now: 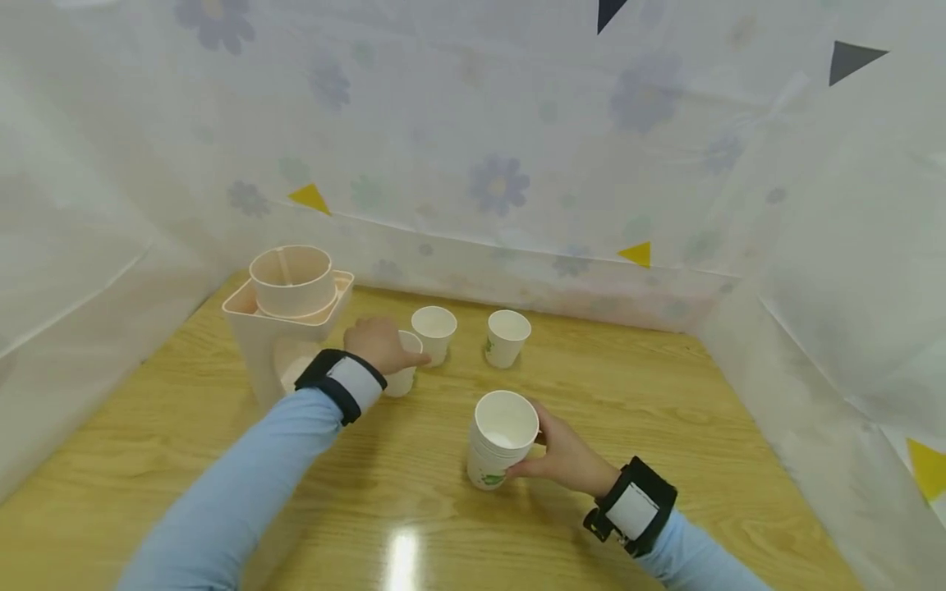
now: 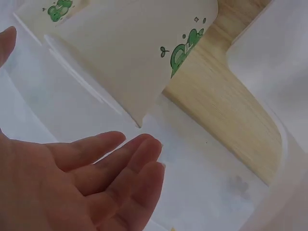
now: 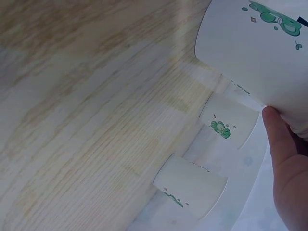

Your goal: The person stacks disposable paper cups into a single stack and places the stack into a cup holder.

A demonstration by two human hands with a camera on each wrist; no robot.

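My right hand (image 1: pixel 569 461) grips a stack of white paper cups (image 1: pixel 486 455) from its right side, thumb on the near side. The stack stands mouth up in the middle of the table, with a green cartoon print low on it. My left hand (image 1: pixel 378 345) is over at a single paper cup (image 1: pixel 401 382) and partly covers it. In the left wrist view the fingers (image 2: pixel 115 187) are loosely extended below the rim of that cup (image 2: pixel 120 48), the thumb apart from them. Just behind stands a second cup (image 1: pixel 438 349); a third cup (image 1: pixel 504 351) stands to its right.
A cream-coloured container (image 1: pixel 254 349) with a round open cylinder (image 1: pixel 294 295) on top stands left of the cups, beside my left wrist. The wooden table (image 1: pixel 636 394) is bordered at the back and sides by white patterned sheeting (image 1: pixel 458 123).
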